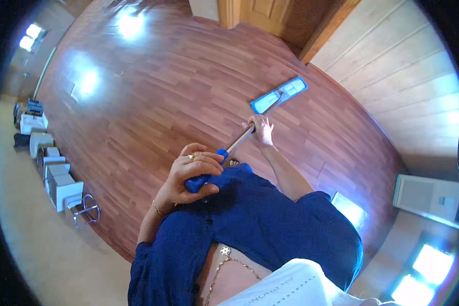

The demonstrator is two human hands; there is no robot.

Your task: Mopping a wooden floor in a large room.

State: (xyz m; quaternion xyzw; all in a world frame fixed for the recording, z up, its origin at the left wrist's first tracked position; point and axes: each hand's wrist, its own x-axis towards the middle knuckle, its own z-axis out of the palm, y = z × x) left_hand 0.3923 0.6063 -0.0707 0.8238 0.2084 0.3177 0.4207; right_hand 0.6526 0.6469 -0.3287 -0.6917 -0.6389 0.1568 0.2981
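Head view: a flat mop point(260, 113) is held in both hands.
Left hand point(194, 173): clenched around the blue grip (top end).
Right hand point(261, 131): wrapped around the metal shaft, lower down.
Mop head point(279, 95): laid flat on the wooden floor point(153, 92), beyond the right hand.

One long-handled flat mop with a blue rectangular head point(279, 95) rests on the reddish wooden floor point(153, 92). Two bare hands grip its handle, the left hand point(191, 173) and the right hand point(260, 129). About five pale boxy objects point(48, 163) line one wall. One white rectangular unit point(427, 194) stands opposite.
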